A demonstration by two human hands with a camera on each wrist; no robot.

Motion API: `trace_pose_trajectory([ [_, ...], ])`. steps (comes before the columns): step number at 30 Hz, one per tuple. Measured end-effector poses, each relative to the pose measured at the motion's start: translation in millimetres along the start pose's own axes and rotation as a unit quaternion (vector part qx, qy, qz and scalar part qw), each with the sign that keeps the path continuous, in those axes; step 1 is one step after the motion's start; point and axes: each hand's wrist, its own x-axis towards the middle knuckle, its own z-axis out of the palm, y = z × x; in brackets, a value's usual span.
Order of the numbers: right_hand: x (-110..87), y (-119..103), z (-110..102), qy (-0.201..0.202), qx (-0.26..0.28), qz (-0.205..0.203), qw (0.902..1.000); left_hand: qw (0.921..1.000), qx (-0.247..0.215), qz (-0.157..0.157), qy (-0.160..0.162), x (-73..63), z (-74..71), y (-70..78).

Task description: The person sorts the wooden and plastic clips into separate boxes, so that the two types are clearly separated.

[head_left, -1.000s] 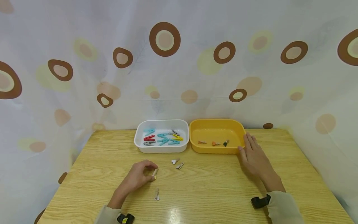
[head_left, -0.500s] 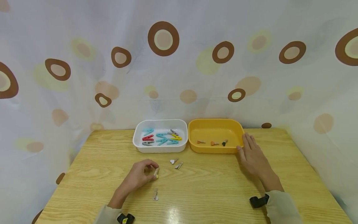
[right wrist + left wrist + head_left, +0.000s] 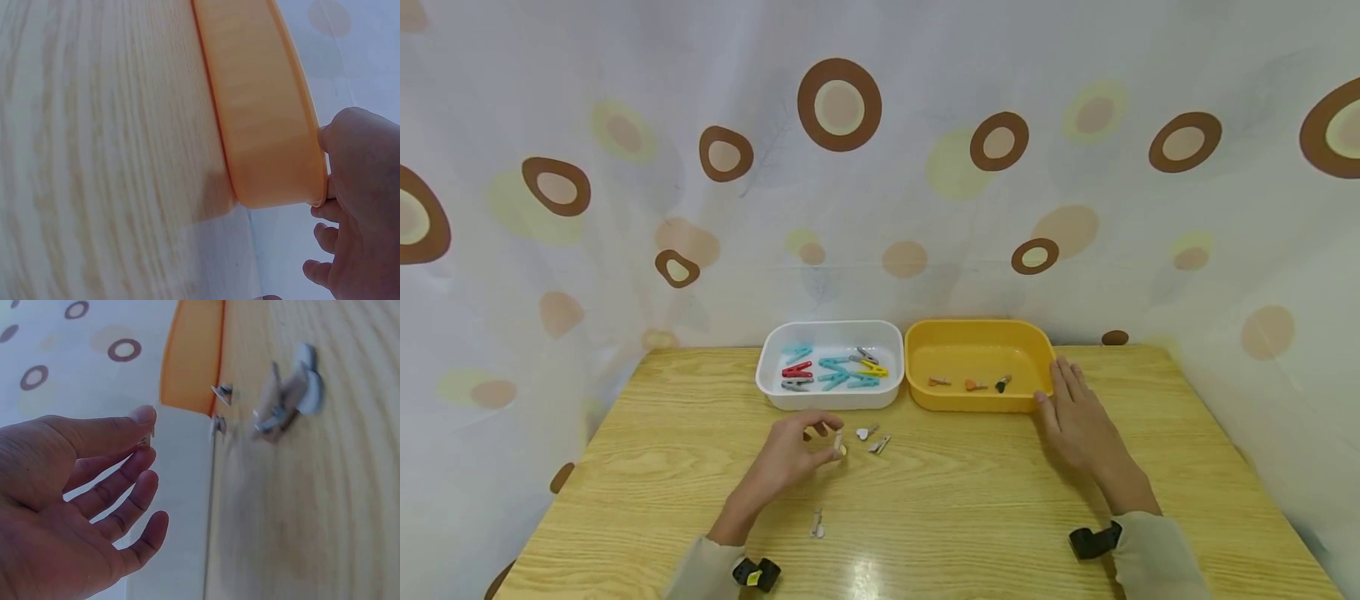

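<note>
My left hand [image 3: 790, 457] pinches a small wooden clothespin [image 3: 839, 443] with a pale yellow ornament, between thumb and fingertips, just above the table. In the left wrist view the thumb hides most of that clothespin [image 3: 149, 437]. Right beside it lie a clothespin with a white heart [image 3: 863, 434] and another small clothespin [image 3: 880, 444]. A further clothespin [image 3: 817, 525] lies nearer the front. My right hand [image 3: 1082, 425] touches the right front corner of the yellow tray [image 3: 981, 402] with extended fingers; the right wrist view shows thumb and fingers at its rim [image 3: 312, 119].
Left of the yellow tray, a white tray [image 3: 831, 401] holds several plastic clothespins in blue, red, grey and yellow. Inside the yellow tray are two orange-tipped clothespins [image 3: 976, 385] and a dark green one [image 3: 1003, 383]. A patterned curtain [image 3: 880, 208] hangs behind the wooden table [image 3: 970, 517].
My left hand has picked the clothespin up off the table and moved right and away from me, close to the two loose clothespins. The right hand stays at the yellow tray.
</note>
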Motion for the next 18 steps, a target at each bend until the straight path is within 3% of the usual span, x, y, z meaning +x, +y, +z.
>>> trace_pose_trajectory([
  [18,-0.3,1.2,1.2,-0.002,0.001,0.002,1.0,0.9969,-0.052,0.059,-0.002,48.3,23.4,40.2],
])
